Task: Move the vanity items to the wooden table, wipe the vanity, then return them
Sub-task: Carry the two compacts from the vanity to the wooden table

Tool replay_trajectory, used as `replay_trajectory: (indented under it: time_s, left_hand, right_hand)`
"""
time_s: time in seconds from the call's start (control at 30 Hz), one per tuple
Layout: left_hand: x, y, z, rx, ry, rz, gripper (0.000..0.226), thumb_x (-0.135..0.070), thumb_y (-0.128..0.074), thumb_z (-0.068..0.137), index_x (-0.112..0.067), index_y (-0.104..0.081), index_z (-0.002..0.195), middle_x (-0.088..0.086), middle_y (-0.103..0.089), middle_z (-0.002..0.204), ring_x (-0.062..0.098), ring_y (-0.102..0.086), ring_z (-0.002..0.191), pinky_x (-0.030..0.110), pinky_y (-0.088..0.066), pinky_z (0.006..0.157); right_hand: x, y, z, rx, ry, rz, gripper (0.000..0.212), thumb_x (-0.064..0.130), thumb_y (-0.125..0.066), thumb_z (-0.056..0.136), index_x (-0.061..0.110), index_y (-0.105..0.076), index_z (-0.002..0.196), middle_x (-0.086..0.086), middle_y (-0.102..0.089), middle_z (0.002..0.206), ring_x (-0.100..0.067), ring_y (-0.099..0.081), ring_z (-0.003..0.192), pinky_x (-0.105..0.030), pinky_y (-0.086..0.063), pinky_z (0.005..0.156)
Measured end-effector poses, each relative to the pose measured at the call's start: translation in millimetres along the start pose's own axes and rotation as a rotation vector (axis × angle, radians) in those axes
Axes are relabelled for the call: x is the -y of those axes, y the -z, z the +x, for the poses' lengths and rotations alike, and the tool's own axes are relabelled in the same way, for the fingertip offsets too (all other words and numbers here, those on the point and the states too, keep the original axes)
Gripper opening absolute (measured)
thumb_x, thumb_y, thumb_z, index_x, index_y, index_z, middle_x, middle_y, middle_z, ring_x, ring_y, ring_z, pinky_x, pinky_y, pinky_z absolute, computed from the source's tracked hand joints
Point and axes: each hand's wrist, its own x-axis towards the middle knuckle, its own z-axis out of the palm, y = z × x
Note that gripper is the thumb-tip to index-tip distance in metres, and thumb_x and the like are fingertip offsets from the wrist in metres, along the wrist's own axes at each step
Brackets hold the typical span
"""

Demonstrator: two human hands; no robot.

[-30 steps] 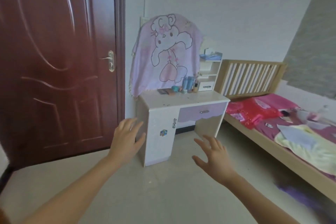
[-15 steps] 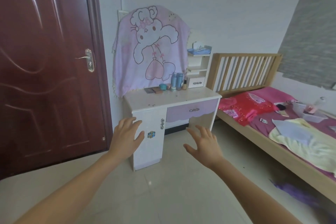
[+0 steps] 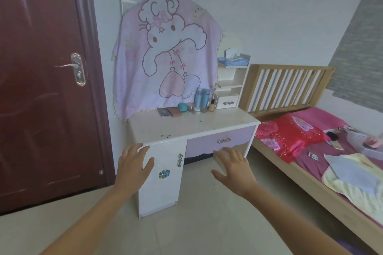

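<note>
Low in the frame's centre, the left hand (image 3: 133, 166) and right hand (image 3: 233, 168) reach forward, palms down, fingers spread, holding nothing. Beyond them stands the vanity (image 3: 186, 128), its bottles (image 3: 202, 97) at centre frame.

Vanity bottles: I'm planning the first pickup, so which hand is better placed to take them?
Right, probably. The bottles stand at the back right of the vanity, and the open right hand is on that side, before the drawer; the open left hand is over by the cabinet door, farther left.
</note>
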Motion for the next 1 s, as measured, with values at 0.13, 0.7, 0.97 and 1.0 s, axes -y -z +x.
replay_trajectory:
  time_s: [0.13,0.7,0.97,1.0]
  left_hand:
    - [17,-41,21,0.083,0.008,0.069,0.062,-0.048,-0.032,0.079,-0.008,-0.061,0.115,0.012,-0.056,0.123,0.034,-0.045,0.117,0.049,-0.039,0.093]
    - [-27,-173,216,0.021,0.140,0.139,0.072,-0.051,-0.023,0.075,-0.004,-0.062,0.114,0.018,-0.057,0.121,0.037,-0.047,0.117,0.050,-0.040,0.091]
    - [26,-218,262,0.087,0.264,0.208,0.060,-0.044,-0.032,0.077,-0.001,-0.067,0.101,0.022,-0.064,0.106,0.043,-0.057,0.101,0.051,-0.049,0.075]
    - [35,-225,272,0.093,0.272,0.213,0.059,-0.043,-0.033,0.077,-0.001,-0.067,0.100,0.022,-0.064,0.104,0.043,-0.058,0.099,0.051,-0.050,0.075]
  right_hand:
    - [-31,-31,34,0.052,-0.076,0.056,0.059,0.045,-0.048,0.090,0.031,-0.025,0.142,-0.004,-0.025,0.147,-0.020,-0.022,0.136,-0.035,-0.022,0.108]
    - [-173,-83,269,0.127,0.085,0.114,0.058,0.045,-0.047,0.091,0.025,-0.028,0.142,-0.005,-0.021,0.150,-0.021,-0.019,0.139,-0.037,-0.023,0.108]
    - [-173,-133,352,0.229,0.157,0.176,0.057,0.043,-0.048,0.091,0.025,-0.028,0.142,-0.006,-0.023,0.149,-0.020,-0.021,0.137,-0.032,-0.025,0.105]
    - [-171,-138,365,0.238,0.165,0.167,0.058,0.045,-0.047,0.091,0.025,-0.027,0.142,-0.005,-0.022,0.149,-0.020,-0.021,0.137,-0.032,-0.024,0.106]
